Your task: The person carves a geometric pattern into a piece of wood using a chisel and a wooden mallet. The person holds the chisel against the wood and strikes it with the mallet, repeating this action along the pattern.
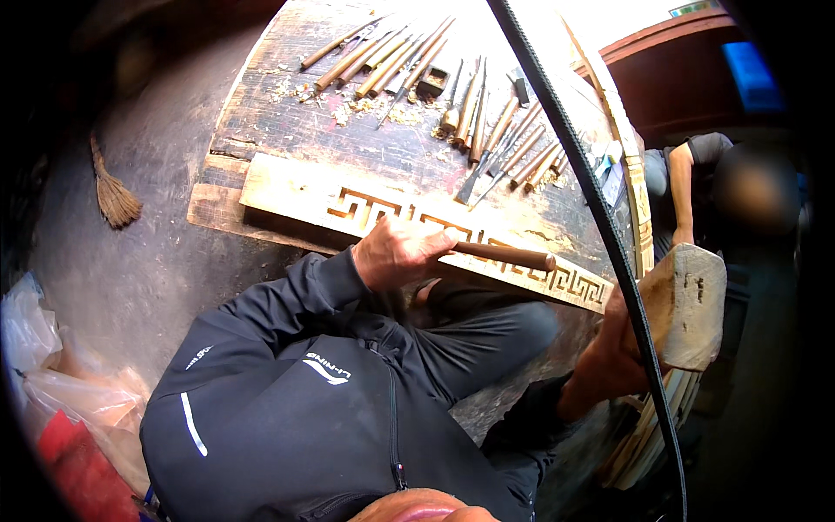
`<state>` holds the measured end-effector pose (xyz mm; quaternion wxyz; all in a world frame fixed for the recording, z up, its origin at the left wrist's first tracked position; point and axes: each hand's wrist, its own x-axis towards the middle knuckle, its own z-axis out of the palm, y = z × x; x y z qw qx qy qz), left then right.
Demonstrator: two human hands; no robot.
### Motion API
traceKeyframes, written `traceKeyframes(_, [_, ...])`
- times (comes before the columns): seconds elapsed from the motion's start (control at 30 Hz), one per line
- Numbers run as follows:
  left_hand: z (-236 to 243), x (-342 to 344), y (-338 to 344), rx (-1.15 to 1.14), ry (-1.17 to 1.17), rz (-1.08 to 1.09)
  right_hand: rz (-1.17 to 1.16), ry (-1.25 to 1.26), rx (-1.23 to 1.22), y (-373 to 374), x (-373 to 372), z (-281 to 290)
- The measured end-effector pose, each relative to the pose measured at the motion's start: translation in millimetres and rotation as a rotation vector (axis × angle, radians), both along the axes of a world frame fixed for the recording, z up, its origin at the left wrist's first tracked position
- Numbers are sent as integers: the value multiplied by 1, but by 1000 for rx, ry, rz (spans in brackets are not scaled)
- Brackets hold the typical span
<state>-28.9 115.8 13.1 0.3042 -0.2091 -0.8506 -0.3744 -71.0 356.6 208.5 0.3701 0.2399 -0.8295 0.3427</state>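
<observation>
My left hand is closed around a chisel with a round brown wooden handle. The handle sticks out to the right of the fist; its blade is hidden by the hand. Beneath lies a long pale wooden board with an angular key pattern cut into its face, and my fist is right at its near edge. Off to the right, my right hand grips a wooden mallet, its blocky head raised beside the board's right end. The mallet's own handle is mostly hidden by the fingers.
Several carving chisels and wood shavings lie across the worn workbench. A black cord crosses the view. At right, another person sits near a curved wooden strip. A hand broom and plastic bags are at left.
</observation>
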Motion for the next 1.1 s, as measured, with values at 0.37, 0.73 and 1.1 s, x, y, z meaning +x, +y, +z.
traceKeyframes(0.37, [-23,21,-16,640,-282,162,-85,29,180,21,-2,-14])
traceKeyframes(0.73, [-38,30,-2,672,-361,-49,25,-108,97,16,-4,-29])
traceKeyframes(1.1, [-36,24,-5,625,-294,-74,69,-96,76,6,-4,-27])
